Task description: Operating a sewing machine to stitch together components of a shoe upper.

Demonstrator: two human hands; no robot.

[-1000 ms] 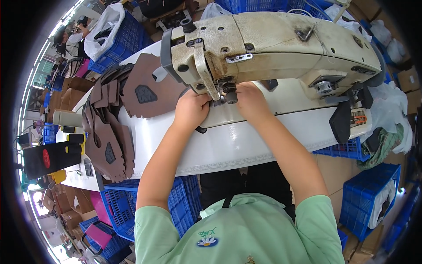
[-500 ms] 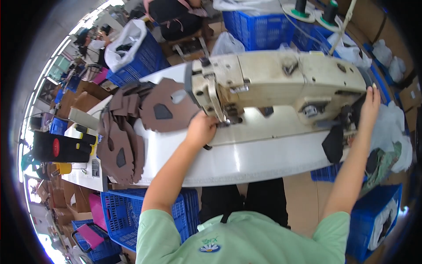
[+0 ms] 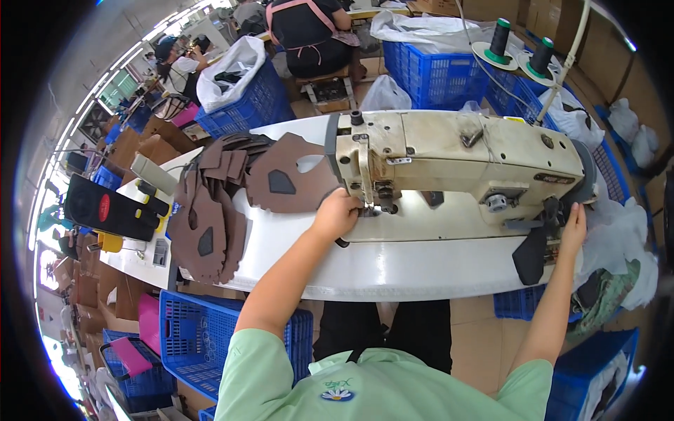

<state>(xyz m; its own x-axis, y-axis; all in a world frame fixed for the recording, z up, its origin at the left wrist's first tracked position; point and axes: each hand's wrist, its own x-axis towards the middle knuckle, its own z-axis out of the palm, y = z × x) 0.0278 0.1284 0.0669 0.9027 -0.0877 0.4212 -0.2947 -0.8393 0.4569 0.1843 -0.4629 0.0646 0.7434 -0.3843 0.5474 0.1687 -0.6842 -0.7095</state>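
At the needle area of a cream sewing machine (image 3: 449,151), my left hand (image 3: 337,213) is closed, fingertips pinched beside the presser foot (image 3: 375,209). What they pinch is hidden. A brown cut panel (image 3: 288,172) with a dark patch lies just left of that hand, its right edge reaching the fingers. My right hand (image 3: 574,228) is at the machine's right end, fingers stretched out beside the dark handwheel (image 3: 584,172), grasping nothing I can see. A black hexagonal pad (image 3: 529,258) hangs next to it, below the machine's right end.
More brown panels (image 3: 200,235) are stacked on the white tabletop (image 3: 421,270) at left. A black box-shaped device (image 3: 105,210) stands beyond them. Blue baskets (image 3: 203,337) sit below the table, others behind it. Thread cones (image 3: 498,42) stand at back right. A person (image 3: 309,35) sits behind.
My view has tilted up, so the machine and table appear lower. My right hand has slid down along the handwheel toward me. My left hand stays by the presser foot.
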